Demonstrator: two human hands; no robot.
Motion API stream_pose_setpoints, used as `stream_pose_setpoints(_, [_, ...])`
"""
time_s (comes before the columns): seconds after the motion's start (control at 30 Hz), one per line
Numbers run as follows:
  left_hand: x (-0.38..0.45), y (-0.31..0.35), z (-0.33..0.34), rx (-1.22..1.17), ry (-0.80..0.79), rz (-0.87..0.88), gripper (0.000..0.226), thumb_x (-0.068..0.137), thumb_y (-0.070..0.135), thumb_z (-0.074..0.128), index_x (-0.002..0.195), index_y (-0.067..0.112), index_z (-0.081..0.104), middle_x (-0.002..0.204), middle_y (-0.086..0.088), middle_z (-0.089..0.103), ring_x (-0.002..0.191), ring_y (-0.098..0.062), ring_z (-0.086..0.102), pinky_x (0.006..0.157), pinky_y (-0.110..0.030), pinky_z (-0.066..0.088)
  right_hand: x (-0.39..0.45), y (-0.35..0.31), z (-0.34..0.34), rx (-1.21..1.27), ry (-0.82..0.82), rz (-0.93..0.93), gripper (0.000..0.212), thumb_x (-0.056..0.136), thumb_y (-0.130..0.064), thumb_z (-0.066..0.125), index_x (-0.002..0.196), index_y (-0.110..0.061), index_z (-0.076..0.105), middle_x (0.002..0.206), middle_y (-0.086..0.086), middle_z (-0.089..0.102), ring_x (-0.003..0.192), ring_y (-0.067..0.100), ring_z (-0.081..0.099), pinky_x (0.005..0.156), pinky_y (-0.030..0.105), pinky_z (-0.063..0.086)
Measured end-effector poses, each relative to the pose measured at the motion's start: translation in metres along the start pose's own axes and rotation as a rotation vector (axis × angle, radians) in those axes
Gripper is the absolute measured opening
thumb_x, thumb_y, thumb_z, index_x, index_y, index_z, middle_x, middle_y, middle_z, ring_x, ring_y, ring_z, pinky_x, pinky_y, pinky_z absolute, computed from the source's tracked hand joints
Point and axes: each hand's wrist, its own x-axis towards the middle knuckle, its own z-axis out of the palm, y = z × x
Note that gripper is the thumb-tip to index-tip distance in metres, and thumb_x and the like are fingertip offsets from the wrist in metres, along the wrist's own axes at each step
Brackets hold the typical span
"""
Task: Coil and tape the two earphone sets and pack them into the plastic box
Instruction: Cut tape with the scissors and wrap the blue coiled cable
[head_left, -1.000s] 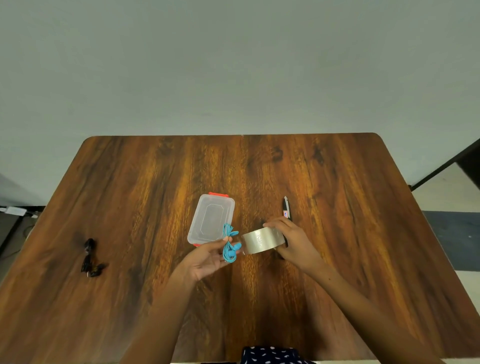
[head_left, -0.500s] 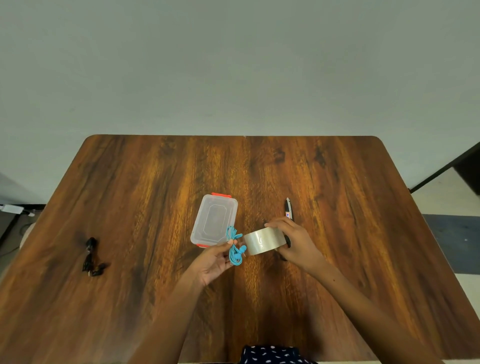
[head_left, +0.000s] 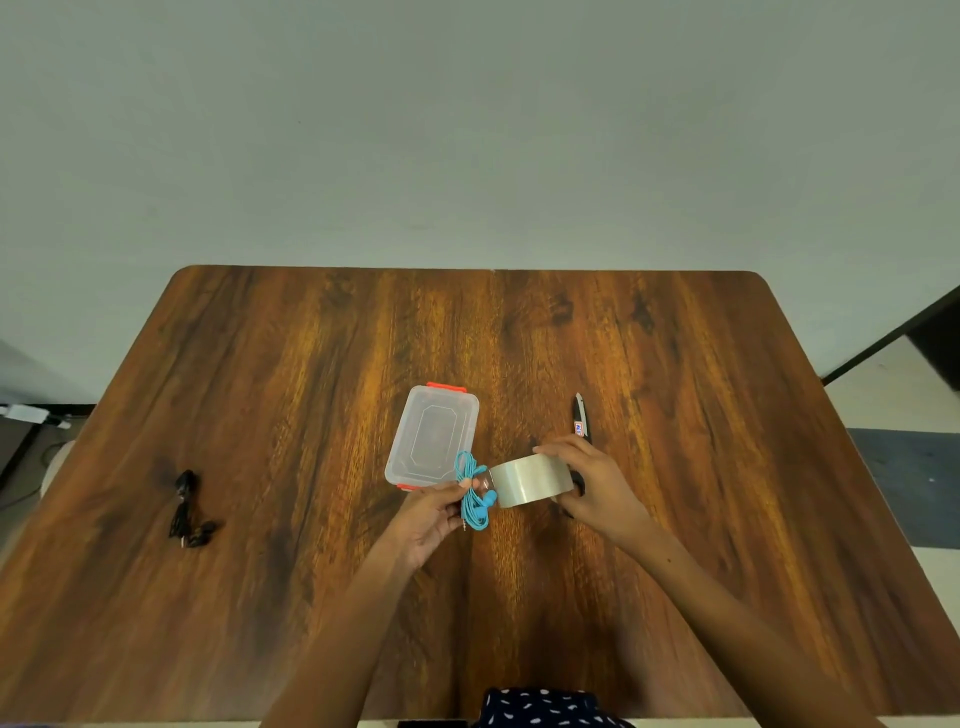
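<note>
Near the middle of the wooden table (head_left: 675, 364), the left hand (head_left: 431, 519) pinched a coiled bundle of blue earphones (head_left: 474, 493), its fingers (head_left: 465, 484) closed around the cord. Just to its right, the right hand (head_left: 597, 488) gripped a roll of clear tape (head_left: 530, 480), fingers curled over the roll's far side, with the roll's near edge touching the blue bundle. Behind the earphones lay the clear plastic box (head_left: 431, 439) with orange clips, its lid on. A black pen (head_left: 580, 418) lay beyond the right hand. Well apart, toward the table's left edge, the black earphones (head_left: 187, 512) rested in a loose bundle.
</note>
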Motion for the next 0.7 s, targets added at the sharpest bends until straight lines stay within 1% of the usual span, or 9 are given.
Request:
stream_pose_setpoints(0.07, [-0.001, 0.001, 0.001, 0.036, 0.02, 0.022, 0.036, 0.087, 0.001, 0.062, 0.121, 0.011, 0.055, 0.118, -0.016, 0.063, 0.11, -0.028, 0.062, 0.086, -0.04, 0.055, 0.0, 0.001, 0.0, 0.026, 0.007, 0.012, 0.056, 0.073, 0.0, 0.075, 0.125, -0.011, 0.057, 0.124, 0.006, 0.056, 0.117, 0.015, 0.048, 0.094, 0.03, 0.048])
stream_pose_setpoints(0.13, [-0.002, 0.003, 0.003, 0.075, 0.035, 0.046, 0.03, 0.087, 0.002, 0.063, 0.116, 0.011, 0.059, 0.113, -0.014, 0.066, 0.108, -0.027, 0.064, 0.086, -0.039, 0.056, 0.0, 0.002, 0.001, 0.04, 0.003, 0.026, 0.059, 0.07, 0.001, 0.077, 0.125, -0.009, 0.057, 0.124, 0.007, 0.056, 0.118, 0.017, 0.048, 0.096, 0.03, 0.047])
stream_pose_setpoints(0.2, [-0.002, 0.005, 0.006, 0.106, 0.043, 0.07, 0.023, 0.087, 0.002, 0.063, 0.108, 0.012, 0.064, 0.105, -0.009, 0.072, 0.1, -0.022, 0.068, 0.081, -0.034, 0.058, -0.001, 0.004, 0.002, 0.041, -0.005, 0.055, 0.062, 0.069, 0.0, 0.078, 0.126, -0.007, 0.056, 0.126, 0.007, 0.054, 0.12, 0.019, 0.047, 0.097, 0.028, 0.045])
stream_pose_setpoints(0.27, [-0.004, 0.007, 0.009, 0.135, 0.054, 0.096, 0.018, 0.086, 0.002, 0.064, 0.099, 0.015, 0.069, 0.098, -0.005, 0.074, 0.094, -0.018, 0.07, 0.074, -0.03, 0.059, -0.001, 0.006, 0.003, 0.052, -0.016, 0.087, 0.063, 0.07, -0.002, 0.079, 0.128, -0.006, 0.055, 0.126, 0.004, 0.053, 0.121, 0.018, 0.046, 0.096, 0.024, 0.044])
stream_pose_setpoints(0.37, [-0.006, 0.011, 0.014, 0.177, 0.073, 0.116, 0.017, 0.086, 0.004, 0.066, 0.084, 0.018, 0.075, 0.099, -0.005, 0.074, 0.094, -0.02, 0.07, 0.072, -0.028, 0.059, -0.001, 0.008, 0.005, 0.078, -0.04, 0.107, 0.064, 0.072, -0.003, 0.078, 0.13, -0.006, 0.053, 0.125, 0.0, 0.05, 0.12, 0.016, 0.045, 0.095, 0.024, 0.046])
stream_pose_setpoints(0.43, [-0.007, 0.013, 0.017, 0.222, 0.085, 0.125, 0.014, 0.086, 0.005, 0.065, 0.085, 0.014, 0.075, 0.104, -0.008, 0.072, 0.096, -0.021, 0.069, 0.073, -0.028, 0.059, -0.001, 0.008, 0.005, 0.091, -0.05, 0.122, 0.064, 0.073, -0.003, 0.078, 0.131, -0.005, 0.052, 0.127, 0.003, 0.05, 0.122, 0.017, 0.045, 0.097, 0.026, 0.048])
stream_pose_setpoints(0.6, [-0.01, 0.019, 0.024, 0.265, 0.101, 0.14, 0.01, 0.087, 0.005, 0.065, 0.092, 0.008, 0.073, 0.109, -0.011, 0.07, 0.099, -0.021, 0.067, 0.079, -0.031, 0.058, 0.0, 0.011, 0.006, 0.143, -0.049, 0.15, 0.065, 0.073, -0.002, 0.078, 0.132, -0.005, 0.051, 0.124, -0.003, 0.049, 0.121, 0.016, 0.047, 0.095, 0.023, 0.049])
stream_pose_setpoints(0.7, [-0.011, 0.023, 0.03, 0.291, 0.12, 0.157, 0.015, 0.088, 0.004, 0.063, 0.1, 0.001, 0.071, 0.111, -0.016, 0.069, 0.103, -0.025, 0.066, 0.087, -0.038, 0.056, 0.002, 0.013, 0.007, 0.169, -0.046, 0.17, 0.068, 0.071, 0.0, 0.078, 0.133, -0.004, 0.05, 0.127, 0.002, 0.05, 0.122, 0.019, 0.048, 0.098, 0.031, 0.049])
